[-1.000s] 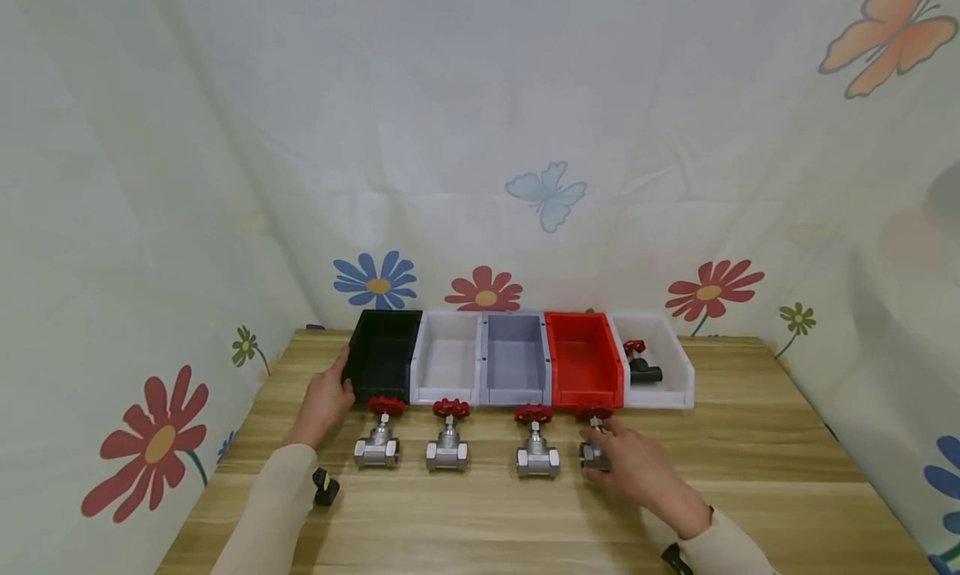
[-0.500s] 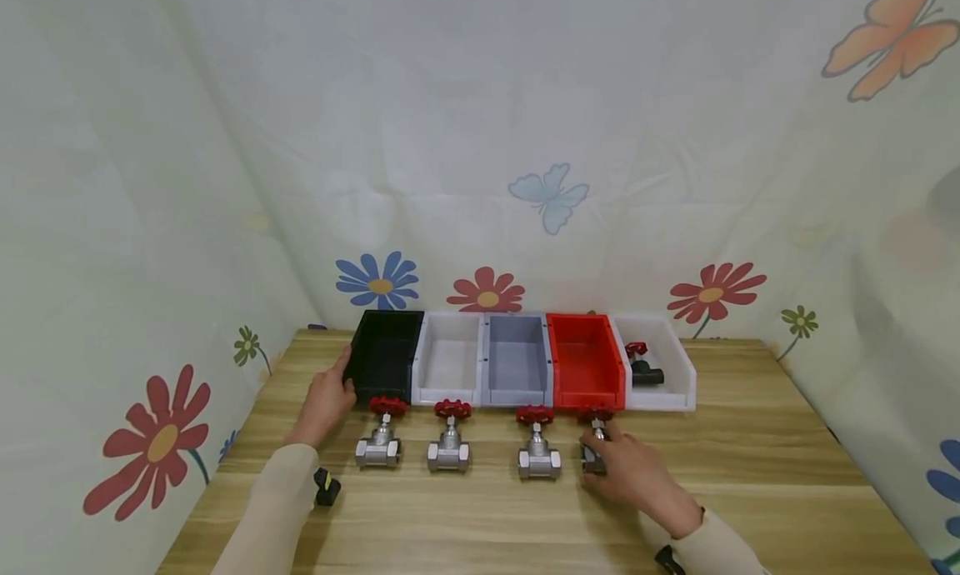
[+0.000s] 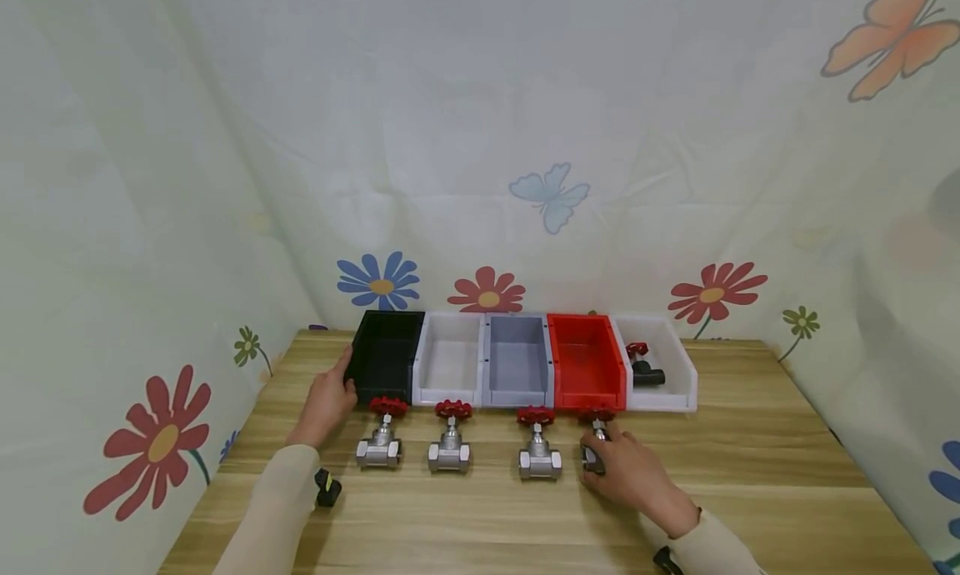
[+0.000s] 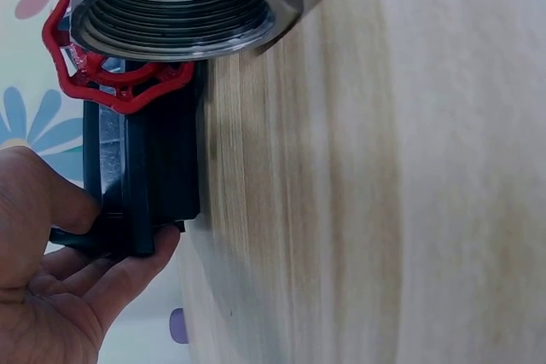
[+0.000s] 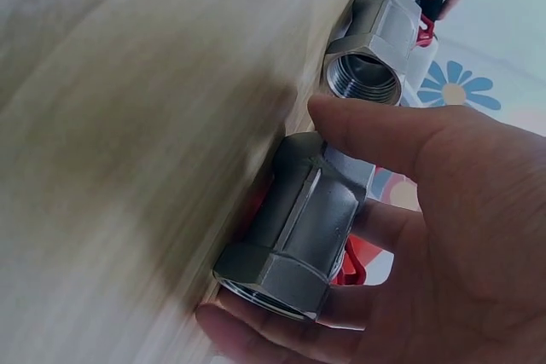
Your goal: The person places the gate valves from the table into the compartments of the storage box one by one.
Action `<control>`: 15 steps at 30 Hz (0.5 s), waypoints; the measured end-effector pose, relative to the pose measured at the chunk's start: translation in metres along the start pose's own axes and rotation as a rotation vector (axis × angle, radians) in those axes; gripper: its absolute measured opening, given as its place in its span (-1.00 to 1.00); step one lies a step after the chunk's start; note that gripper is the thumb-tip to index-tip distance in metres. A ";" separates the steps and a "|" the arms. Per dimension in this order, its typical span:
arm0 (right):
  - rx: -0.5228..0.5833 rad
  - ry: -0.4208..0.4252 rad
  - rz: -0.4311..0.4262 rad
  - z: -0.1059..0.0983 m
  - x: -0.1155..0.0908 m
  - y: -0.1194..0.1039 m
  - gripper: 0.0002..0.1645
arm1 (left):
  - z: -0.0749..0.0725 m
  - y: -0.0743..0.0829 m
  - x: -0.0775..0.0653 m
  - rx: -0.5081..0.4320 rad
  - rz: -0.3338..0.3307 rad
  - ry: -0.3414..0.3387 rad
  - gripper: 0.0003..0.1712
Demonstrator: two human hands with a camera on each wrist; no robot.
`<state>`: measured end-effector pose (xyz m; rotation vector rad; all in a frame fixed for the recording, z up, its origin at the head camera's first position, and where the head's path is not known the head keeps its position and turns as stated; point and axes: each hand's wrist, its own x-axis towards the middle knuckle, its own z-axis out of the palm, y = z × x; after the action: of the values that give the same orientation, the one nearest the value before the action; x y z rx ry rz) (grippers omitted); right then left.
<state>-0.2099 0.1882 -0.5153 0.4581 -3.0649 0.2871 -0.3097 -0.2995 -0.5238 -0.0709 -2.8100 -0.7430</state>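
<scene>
At the left end of the bin row, my left hand grips the side of a black bin. In the left wrist view the thumb lies over the rim of that bin and the fingers are on its outer side. My right hand holds the rightmost steel gate valve, which stands on the table below its red handwheel. The right wrist view shows the thumb at one end of the valve body and fingers round the other. Left of it stand three similar valves, including a nearby valve.
Beside the black bin are a white bin, a grey bin, a red bin and another white bin. The last holds a dark valve with a red handle. A flowered curtain hangs behind the wooden table.
My right hand has settled lower round the rightmost valve, its fingers drawn in closer to the body. The left hand stays at the black bin, and the other valves have not moved.
</scene>
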 end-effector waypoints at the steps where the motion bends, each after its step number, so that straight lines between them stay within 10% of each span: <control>1: 0.004 0.009 -0.004 0.000 0.000 0.000 -0.44 | 0.000 0.000 0.000 -0.003 -0.001 -0.002 -0.24; 15: 0.059 0.037 -0.005 0.002 -0.001 -0.001 -0.46 | 0.003 -0.003 0.000 0.019 0.040 0.051 -0.26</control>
<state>-0.2088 0.1867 -0.5169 0.4572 -3.0263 0.3822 -0.3107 -0.3007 -0.5276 -0.1036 -2.7586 -0.6987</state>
